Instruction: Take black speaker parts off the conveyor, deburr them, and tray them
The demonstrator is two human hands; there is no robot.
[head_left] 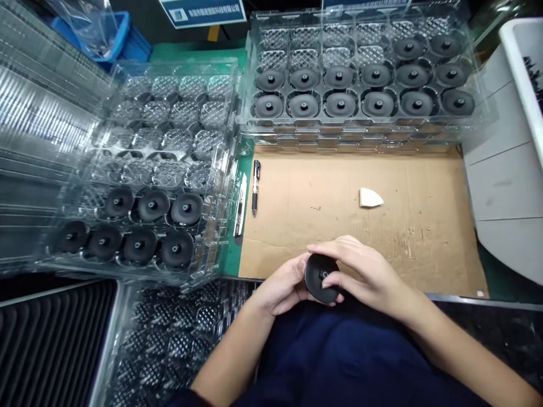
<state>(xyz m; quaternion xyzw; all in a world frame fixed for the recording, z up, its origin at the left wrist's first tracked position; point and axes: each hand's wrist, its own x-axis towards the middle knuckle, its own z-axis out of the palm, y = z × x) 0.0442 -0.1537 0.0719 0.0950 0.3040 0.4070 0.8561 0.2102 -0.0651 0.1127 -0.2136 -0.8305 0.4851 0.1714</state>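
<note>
Between my two hands, close to my body at the front edge of the cardboard, is a rounded black plastic part (316, 277) with a small raised stem in its middle. My left hand (285, 287) grips it from the left and below, partly hidden behind it. My right hand (367, 272) holds it from above and the right, the thumb resting near the stem. Similar black parts sit in the pockets of the clear tray (212, 243) on the left and of the clear tray (360, 121) at the back.
A cardboard sheet (305, 209) covers the bench, bearing a small white wedge (370, 198) and a black pen (255, 187). Beside it lies a white utility knife (240, 204). A blue bin (133, 42) stands at the back left, and a white container (515, 56) at the right.
</note>
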